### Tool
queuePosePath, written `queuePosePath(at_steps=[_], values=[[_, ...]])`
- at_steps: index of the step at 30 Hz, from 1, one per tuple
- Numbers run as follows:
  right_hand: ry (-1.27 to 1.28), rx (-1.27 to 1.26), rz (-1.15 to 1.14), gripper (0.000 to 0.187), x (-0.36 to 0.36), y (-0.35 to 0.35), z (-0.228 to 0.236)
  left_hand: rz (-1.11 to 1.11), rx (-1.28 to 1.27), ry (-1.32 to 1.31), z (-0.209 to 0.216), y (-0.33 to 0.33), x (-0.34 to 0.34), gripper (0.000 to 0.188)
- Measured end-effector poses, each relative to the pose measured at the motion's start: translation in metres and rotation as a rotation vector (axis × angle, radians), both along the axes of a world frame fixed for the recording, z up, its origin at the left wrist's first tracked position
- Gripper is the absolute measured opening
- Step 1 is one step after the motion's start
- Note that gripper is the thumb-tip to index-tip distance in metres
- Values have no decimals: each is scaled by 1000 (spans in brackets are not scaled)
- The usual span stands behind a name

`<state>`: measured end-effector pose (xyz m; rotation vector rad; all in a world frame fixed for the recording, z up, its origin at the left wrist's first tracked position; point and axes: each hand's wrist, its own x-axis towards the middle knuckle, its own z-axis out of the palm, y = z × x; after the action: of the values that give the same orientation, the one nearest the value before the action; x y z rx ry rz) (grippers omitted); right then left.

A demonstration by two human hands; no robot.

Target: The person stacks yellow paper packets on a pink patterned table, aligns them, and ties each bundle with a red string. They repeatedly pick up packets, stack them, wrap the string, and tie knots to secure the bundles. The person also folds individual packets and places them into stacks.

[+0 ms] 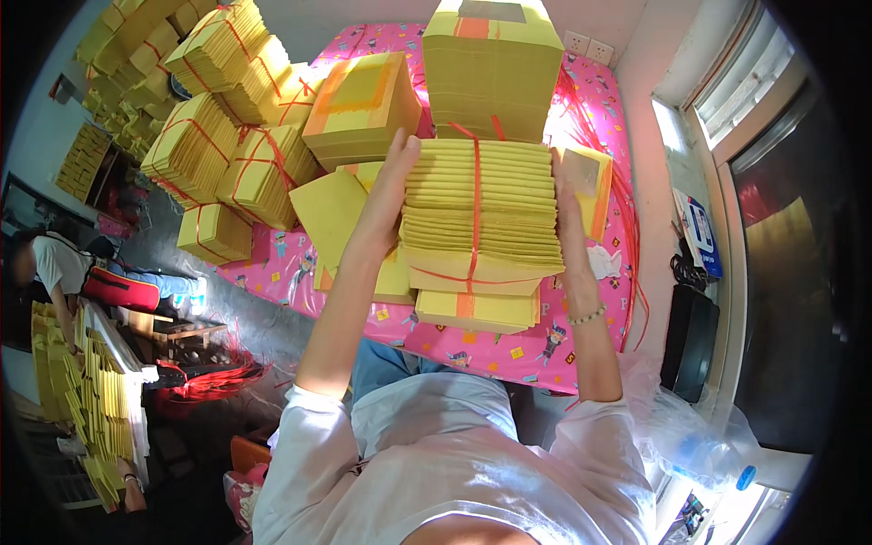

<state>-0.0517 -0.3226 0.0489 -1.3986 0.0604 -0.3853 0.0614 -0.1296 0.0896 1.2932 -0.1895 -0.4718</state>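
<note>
A thick bundle of yellow envelopes (pixel 481 204), tied crosswise with red string, is held between my two hands. My left hand (pixel 392 186) presses flat along its left side, with the fingertips at the upper corner. On the opposite side my right hand (pixel 568 204) grips the bundle, its fingers partly hidden. Under the bundle's near edge lies a lower stack of yellow envelopes (pixel 477 312) on the pink patterned table cover (pixel 481 354). Loose yellow envelopes (pixel 325 213) lie left of my left hand. A tall yellow stack (pixel 490 82) stands just behind the bundle.
Several tied bundles (pixel 195 150) are piled at the table's left, beside another stack (pixel 359 104). Red strings (pixel 627 200) trail down the right edge near the window. At the lower left, a co-worker (pixel 54 263) handles yellow envelopes. A clear plastic bottle (pixel 704 461) is at lower right.
</note>
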Motion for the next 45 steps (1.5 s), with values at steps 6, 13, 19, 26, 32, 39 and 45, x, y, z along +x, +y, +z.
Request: queuePosePath(at_steps=[6, 13, 19, 26, 32, 39, 45], values=[[17, -77, 8, 73, 3, 2, -3, -101, -56, 104, 0, -3, 15, 58], [35, -257, -26, 73, -8, 3, 9, -161, 31, 46, 6, -3, 11, 42], [4, -171, -38, 67, -7, 4, 11, -77, 102, 4, 12, -7, 5, 31], [86, 178, -32, 51, 24, -11, 19, -54, 63, 32, 12, -9, 7, 22], [141, 109, 33, 37, 31, -12, 23, -58, 82, -52, 8, -6, 9, 21], [146, 195, 59, 36, 29, -13, 22, -70, 82, -58, 5, -9, 9, 27], [70, 243, 43, 52, 19, -18, 16, -119, -93, 20, -7, 6, 12, 50]])
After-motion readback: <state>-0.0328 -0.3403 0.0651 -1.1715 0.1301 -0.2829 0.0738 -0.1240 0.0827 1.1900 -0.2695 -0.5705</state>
